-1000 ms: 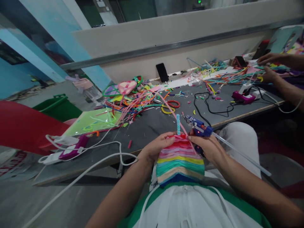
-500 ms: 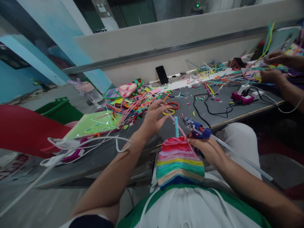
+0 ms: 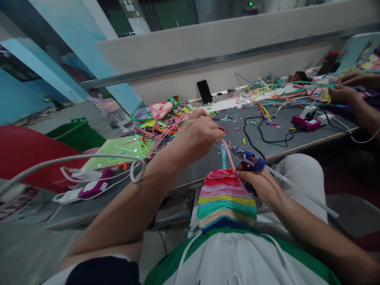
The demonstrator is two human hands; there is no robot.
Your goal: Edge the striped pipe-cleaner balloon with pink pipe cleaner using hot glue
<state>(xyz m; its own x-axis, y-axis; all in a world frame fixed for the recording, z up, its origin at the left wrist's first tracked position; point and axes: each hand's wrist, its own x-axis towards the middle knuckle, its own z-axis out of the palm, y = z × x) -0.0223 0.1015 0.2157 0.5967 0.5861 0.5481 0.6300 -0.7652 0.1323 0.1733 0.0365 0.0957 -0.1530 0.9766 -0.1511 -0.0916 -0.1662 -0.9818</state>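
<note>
My left hand [image 3: 199, 132] is closed, its fingertips pinching the upper end of a pink pipe cleaner [image 3: 227, 149]. That strip slants down to my right hand [image 3: 258, 179], whose thumb and fingertips hold it at the top of a striped piece. My right hand also grips a blue hot glue gun [image 3: 251, 160]; its nozzle points up and left, and a clear glue stick [image 3: 299, 190] sticks out behind. The striped piece [image 3: 227, 202], with rainbow rows of fuzzy strips, rests in front of my lap. A light blue ribbed stem [image 3: 223, 156] stands up from its top edge.
Colourful pipe cleaners [image 3: 166, 134] heap on the grey table [image 3: 192, 168], near a green sheet [image 3: 109, 148]. A phone [image 3: 204, 92] leans at the back. Purple power strips [image 3: 96, 184] trail white cables; a black cord lies right. A co-worker's hands [image 3: 346, 93] work far right.
My left hand has turned over and moved slightly right, closing on the pink pipe cleaner's upper end. My right hand stays with the glue gun. The co-worker's yellow strip has come down.
</note>
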